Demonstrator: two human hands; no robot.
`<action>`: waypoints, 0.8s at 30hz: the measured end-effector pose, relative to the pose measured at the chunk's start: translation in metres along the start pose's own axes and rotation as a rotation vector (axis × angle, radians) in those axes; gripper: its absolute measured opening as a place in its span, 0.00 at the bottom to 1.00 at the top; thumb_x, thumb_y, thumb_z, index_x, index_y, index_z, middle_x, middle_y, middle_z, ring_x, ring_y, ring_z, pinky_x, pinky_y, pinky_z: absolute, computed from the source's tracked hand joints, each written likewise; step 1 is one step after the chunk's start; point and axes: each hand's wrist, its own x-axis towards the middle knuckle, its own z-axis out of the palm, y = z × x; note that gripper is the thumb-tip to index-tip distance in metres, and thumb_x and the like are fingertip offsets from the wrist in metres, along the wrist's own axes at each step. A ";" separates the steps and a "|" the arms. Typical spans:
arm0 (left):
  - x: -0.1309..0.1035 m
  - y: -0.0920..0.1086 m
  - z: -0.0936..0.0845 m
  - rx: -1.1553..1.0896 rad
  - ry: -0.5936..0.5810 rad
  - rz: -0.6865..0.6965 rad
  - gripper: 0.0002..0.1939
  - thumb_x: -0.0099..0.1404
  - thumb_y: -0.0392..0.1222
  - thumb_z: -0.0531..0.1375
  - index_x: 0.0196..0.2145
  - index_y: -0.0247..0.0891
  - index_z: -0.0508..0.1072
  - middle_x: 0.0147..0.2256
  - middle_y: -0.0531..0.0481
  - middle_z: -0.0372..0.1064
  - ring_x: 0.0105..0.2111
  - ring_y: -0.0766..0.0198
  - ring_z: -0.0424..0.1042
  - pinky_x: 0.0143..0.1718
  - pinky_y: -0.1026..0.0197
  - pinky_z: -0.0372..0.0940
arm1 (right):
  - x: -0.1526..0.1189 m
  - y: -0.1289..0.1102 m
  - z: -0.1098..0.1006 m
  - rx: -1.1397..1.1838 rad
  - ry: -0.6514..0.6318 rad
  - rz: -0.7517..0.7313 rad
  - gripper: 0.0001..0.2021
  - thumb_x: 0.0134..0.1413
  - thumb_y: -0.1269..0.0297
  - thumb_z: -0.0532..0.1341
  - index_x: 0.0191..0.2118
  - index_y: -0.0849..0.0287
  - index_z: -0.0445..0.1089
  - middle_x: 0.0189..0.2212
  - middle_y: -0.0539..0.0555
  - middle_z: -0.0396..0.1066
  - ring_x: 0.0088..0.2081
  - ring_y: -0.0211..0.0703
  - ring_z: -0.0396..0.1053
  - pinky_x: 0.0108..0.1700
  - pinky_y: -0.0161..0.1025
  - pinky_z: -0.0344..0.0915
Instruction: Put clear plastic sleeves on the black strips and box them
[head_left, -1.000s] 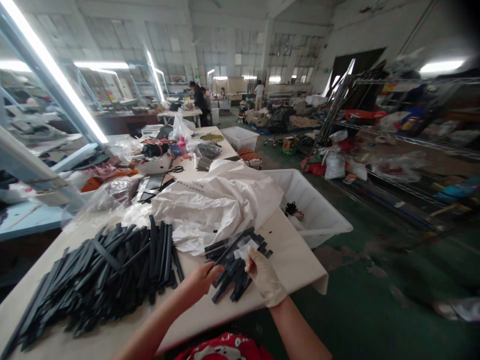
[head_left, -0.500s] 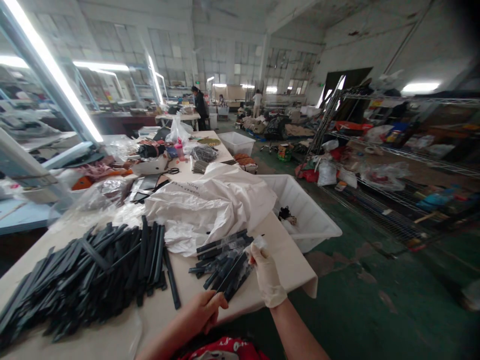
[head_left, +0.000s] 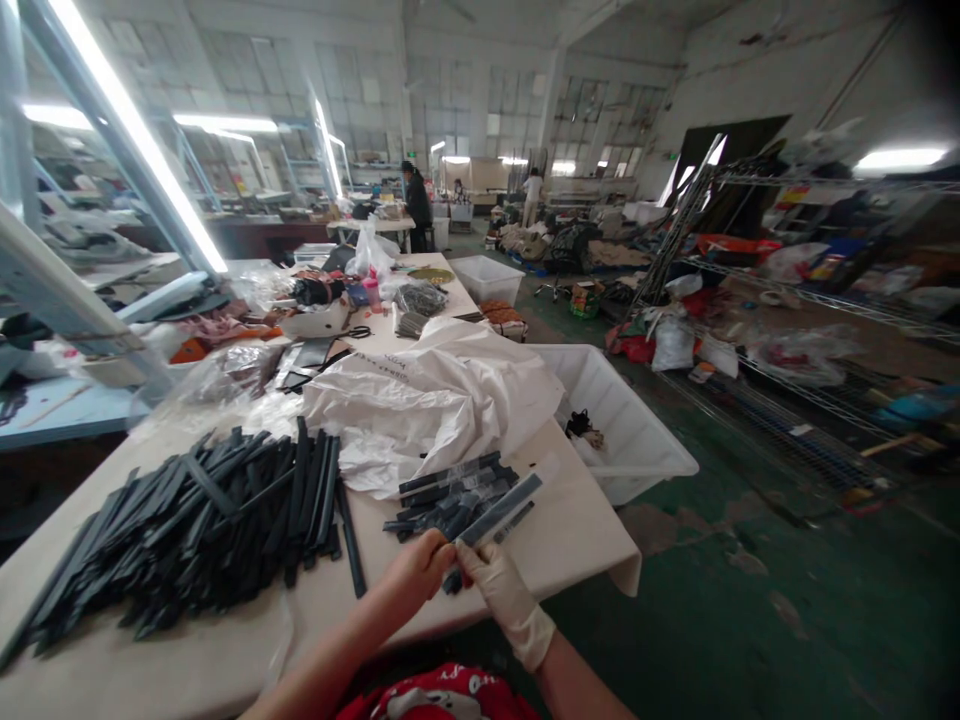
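In the head view, a dark flat strip (head_left: 504, 508) with clear plastic about it points away from me to the right. My bare left hand (head_left: 424, 562) is closed at its near end. Beside it, touching, my right hand (head_left: 496, 582) in a pale glove pinches the same end. The fingertips partly hide what they grip. Just beyond the hands, several more dark strips (head_left: 442, 505), some in clear plastic, lie in a loose heap on the table. A much larger pile of bare dark strips (head_left: 195, 530) covers the table's left side.
A crumpled white sack (head_left: 442, 395) lies behind the small heap on the cream-covered table (head_left: 592, 535). A white plastic tub (head_left: 637, 440) stands against the table's right side. Wire shelves (head_left: 817, 300) with bags are farther right. Scissors (head_left: 356, 331) lie farther back; a person (head_left: 417, 205) stands beyond.
My right hand has come down and left from the strip's far end to meet my left hand at the near end. The view has shifted slightly left.
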 end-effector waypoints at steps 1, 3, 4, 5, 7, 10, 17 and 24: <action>-0.001 -0.001 -0.001 0.031 -0.012 -0.003 0.16 0.58 0.54 0.50 0.23 0.40 0.55 0.13 0.62 0.51 0.13 0.73 0.50 0.14 0.69 0.46 | 0.001 -0.003 -0.002 0.030 -0.012 0.027 0.19 0.37 0.47 0.65 0.24 0.62 0.72 0.15 0.47 0.62 0.20 0.34 0.56 0.25 0.34 0.55; -0.005 -0.002 -0.002 0.078 -0.079 -0.031 0.15 0.59 0.54 0.48 0.24 0.41 0.55 0.12 0.63 0.50 0.11 0.73 0.49 0.13 0.69 0.44 | 0.005 -0.011 -0.009 0.197 0.068 0.037 0.22 0.39 0.44 0.62 0.29 0.62 0.74 0.20 0.50 0.68 0.23 0.37 0.62 0.28 0.35 0.59; -0.005 -0.003 -0.002 0.085 -0.122 -0.042 0.15 0.60 0.54 0.47 0.24 0.41 0.55 0.12 0.63 0.51 0.11 0.73 0.49 0.12 0.69 0.44 | 0.008 -0.014 -0.011 0.306 0.142 0.022 0.23 0.41 0.43 0.60 0.33 0.61 0.74 0.24 0.52 0.71 0.26 0.38 0.65 0.31 0.36 0.62; -0.005 -0.003 0.000 0.083 -0.164 -0.041 0.15 0.60 0.54 0.46 0.25 0.41 0.56 0.12 0.62 0.52 0.11 0.73 0.49 0.12 0.69 0.45 | 0.011 -0.016 -0.012 0.407 0.220 0.006 0.24 0.43 0.43 0.59 0.36 0.59 0.74 0.27 0.53 0.72 0.29 0.39 0.67 0.33 0.36 0.63; 0.000 -0.003 0.006 0.072 -0.192 0.000 0.15 0.61 0.53 0.45 0.25 0.40 0.56 0.13 0.61 0.54 0.12 0.72 0.51 0.14 0.68 0.47 | 0.015 -0.014 -0.007 0.514 0.298 -0.009 0.23 0.46 0.43 0.57 0.37 0.58 0.74 0.28 0.53 0.73 0.31 0.40 0.68 0.37 0.37 0.64; 0.010 -0.002 0.016 0.054 -0.128 0.096 0.17 0.61 0.54 0.45 0.23 0.40 0.57 0.14 0.60 0.51 0.14 0.72 0.51 0.16 0.68 0.48 | 0.013 0.000 0.010 0.510 0.165 0.026 0.23 0.47 0.45 0.57 0.36 0.60 0.75 0.30 0.55 0.74 0.33 0.41 0.69 0.41 0.38 0.63; 0.019 -0.009 0.016 0.184 -0.117 0.066 0.17 0.63 0.52 0.45 0.24 0.39 0.60 0.15 0.60 0.53 0.16 0.71 0.54 0.18 0.68 0.50 | 0.015 0.012 0.018 0.718 0.244 0.067 0.23 0.44 0.44 0.59 0.39 0.58 0.74 0.31 0.53 0.74 0.34 0.40 0.69 0.41 0.37 0.63; 0.077 0.003 -0.012 0.753 0.042 0.215 0.17 0.65 0.44 0.45 0.27 0.37 0.68 0.29 0.49 0.68 0.31 0.64 0.67 0.32 0.65 0.58 | 0.039 0.060 -0.012 0.547 0.386 0.171 0.26 0.39 0.43 0.61 0.40 0.58 0.72 0.31 0.53 0.74 0.34 0.44 0.70 0.37 0.40 0.65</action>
